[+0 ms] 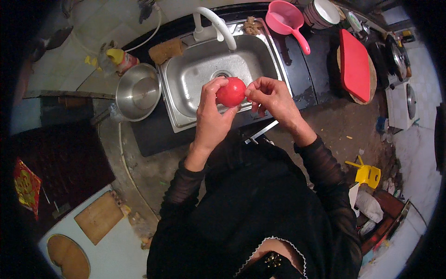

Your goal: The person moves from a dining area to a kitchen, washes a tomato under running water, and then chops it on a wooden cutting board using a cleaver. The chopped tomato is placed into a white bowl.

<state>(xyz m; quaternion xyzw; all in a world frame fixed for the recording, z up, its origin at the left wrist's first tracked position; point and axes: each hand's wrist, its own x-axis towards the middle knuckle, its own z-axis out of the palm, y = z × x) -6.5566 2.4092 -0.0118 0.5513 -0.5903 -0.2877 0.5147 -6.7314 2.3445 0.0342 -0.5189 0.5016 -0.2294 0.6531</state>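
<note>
Nearest me is a red tomato [231, 93] — glossy, evenly red, a few small bright highlights on its upper face. It's held up over the near half of the steel sink [186, 86], clear of the basin floor. I have the left hand [213, 109] gripping it from the left: fingers curled over the upper side, thumb bracing underneath, forearm coming up from below. The right hand [274, 98] comes in from the right, thumb and index finger brought together at the tomato's right side — can't tell whether anything sits between those tips. Its other fingers curl loosely below. The tomato reads as nearly round, so I get no clear long axis, and I can't tell which way its stem end points. Just beyond it is the drain [221, 73]. A steel bowl [126, 90] sits left of the sink; farther back, a tan sponge [166, 50] at the far-left corner, the white faucet [218, 22] arching over the basin, and a pink dipper [282, 17] at the far right.
</note>
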